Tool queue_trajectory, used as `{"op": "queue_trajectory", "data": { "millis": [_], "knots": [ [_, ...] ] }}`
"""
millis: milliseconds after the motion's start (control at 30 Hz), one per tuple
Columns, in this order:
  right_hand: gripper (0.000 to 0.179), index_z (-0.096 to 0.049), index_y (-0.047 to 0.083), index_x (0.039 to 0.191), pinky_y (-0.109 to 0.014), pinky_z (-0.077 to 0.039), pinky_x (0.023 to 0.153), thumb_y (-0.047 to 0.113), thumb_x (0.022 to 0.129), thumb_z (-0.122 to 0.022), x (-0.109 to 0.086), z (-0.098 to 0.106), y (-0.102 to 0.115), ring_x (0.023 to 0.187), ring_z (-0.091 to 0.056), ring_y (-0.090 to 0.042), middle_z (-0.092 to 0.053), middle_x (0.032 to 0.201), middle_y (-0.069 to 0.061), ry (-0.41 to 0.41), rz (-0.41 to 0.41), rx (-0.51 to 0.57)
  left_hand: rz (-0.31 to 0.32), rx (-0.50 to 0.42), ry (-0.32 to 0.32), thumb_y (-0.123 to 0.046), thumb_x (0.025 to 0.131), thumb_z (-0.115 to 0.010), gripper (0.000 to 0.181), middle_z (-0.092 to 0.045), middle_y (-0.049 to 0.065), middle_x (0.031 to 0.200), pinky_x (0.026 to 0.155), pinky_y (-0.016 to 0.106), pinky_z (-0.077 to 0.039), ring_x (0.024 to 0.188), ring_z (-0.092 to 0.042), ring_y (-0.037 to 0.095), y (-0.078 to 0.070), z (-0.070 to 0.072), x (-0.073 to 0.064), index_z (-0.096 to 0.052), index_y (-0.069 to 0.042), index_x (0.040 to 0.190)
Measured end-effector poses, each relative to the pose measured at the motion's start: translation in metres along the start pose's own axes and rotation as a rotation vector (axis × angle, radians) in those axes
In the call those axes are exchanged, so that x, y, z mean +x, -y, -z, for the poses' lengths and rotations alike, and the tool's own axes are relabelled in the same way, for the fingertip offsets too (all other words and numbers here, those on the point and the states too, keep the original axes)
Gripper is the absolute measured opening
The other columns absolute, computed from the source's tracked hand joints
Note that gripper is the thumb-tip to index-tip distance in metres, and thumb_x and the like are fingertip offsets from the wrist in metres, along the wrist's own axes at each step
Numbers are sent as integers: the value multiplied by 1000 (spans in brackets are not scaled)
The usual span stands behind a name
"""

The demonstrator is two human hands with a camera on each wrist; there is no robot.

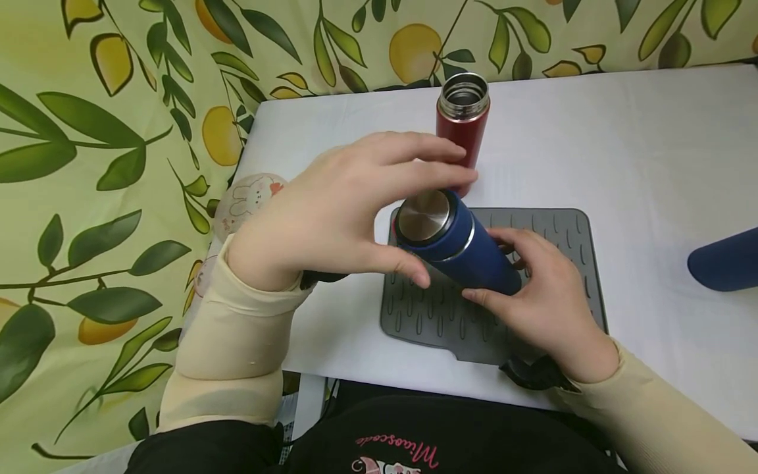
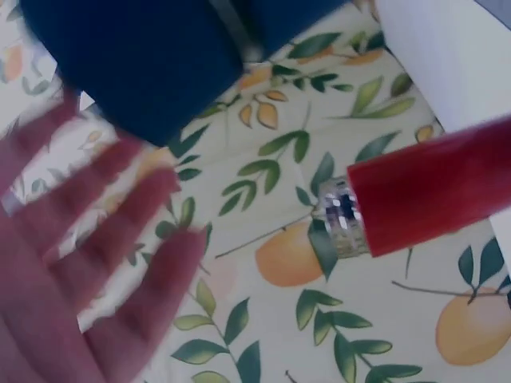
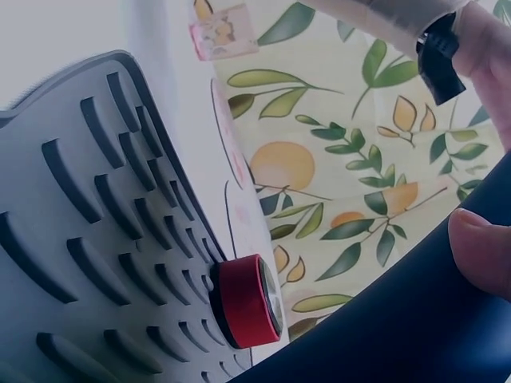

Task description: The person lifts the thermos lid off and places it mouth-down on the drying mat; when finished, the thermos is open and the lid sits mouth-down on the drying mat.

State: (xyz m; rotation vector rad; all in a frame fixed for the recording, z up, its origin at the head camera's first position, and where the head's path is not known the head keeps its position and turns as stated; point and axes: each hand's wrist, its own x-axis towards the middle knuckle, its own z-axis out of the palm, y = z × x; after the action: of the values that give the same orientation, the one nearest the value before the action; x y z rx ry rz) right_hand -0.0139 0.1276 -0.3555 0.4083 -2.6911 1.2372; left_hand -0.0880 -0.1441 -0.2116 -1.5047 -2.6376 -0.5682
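Note:
My right hand [image 1: 547, 299] grips a blue thermos flask [image 1: 482, 260] near its base, tilted above a grey mat. The flask carries a lid with a round, brushed-steel top [image 1: 424, 216]. My left hand [image 1: 355, 197] is held around the lid end with fingers extended and spread, the thumb apart. In the left wrist view, these fingers [image 2: 104, 239] show a gap from the blue body. Behind stands a red thermos flask [image 1: 464, 125] without its lid, its steel mouth bare. A red lid [image 3: 247, 303] sits on the mat, mostly hidden behind the blue flask in the head view.
The grey ribbed mat [image 1: 426, 326] lies on a white table [image 1: 663, 151]. At the right edge is the rounded end of another blue object [image 1: 725, 260]. Round rabbit-print stickers [image 1: 251, 197] mark the left edge. A fruit-patterned cloth [image 1: 355, 39] hangs behind and at left.

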Motion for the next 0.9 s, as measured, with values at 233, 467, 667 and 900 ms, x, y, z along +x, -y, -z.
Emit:
{"op": "queue_trajectory", "data": {
  "millis": [233,467,667,900],
  "knots": [
    [86,-68,6,144,-58,-52,86,13,67,-107,0,0,1,106,-68,-36,-74,129,-18,-2,-10,1,-133,-154,99,-6,94,-84,59,-53,7,169,126,38,-43,157,-48,19,3,-1,-5,-69,-19,150],
    [86,-68,7,144,-57,-51,85,14,68,-107,-1,-1,0,103,-68,-37,-74,128,-18,4,-31,-2,-17,-131,87,-22,98,-85,53,-65,6,153,115,40,-51,136,-63,19,0,-4,1,-71,-16,148],
    [86,-68,7,143,-55,-50,84,13,67,-107,-2,-2,0,102,-68,-36,-74,126,-17,-4,-25,5,116,68,12,-64,93,-82,72,-76,1,119,82,34,-57,95,-69,13,-5,-9,6,-72,-16,146],
    [87,-68,6,144,-54,-49,85,13,67,-107,-2,-2,-1,104,-67,-35,-74,127,-18,-10,-24,7,60,8,-26,-64,85,-90,79,-70,3,147,106,38,-55,131,-66,17,-2,-7,0,-72,-18,147]
  ]
}}
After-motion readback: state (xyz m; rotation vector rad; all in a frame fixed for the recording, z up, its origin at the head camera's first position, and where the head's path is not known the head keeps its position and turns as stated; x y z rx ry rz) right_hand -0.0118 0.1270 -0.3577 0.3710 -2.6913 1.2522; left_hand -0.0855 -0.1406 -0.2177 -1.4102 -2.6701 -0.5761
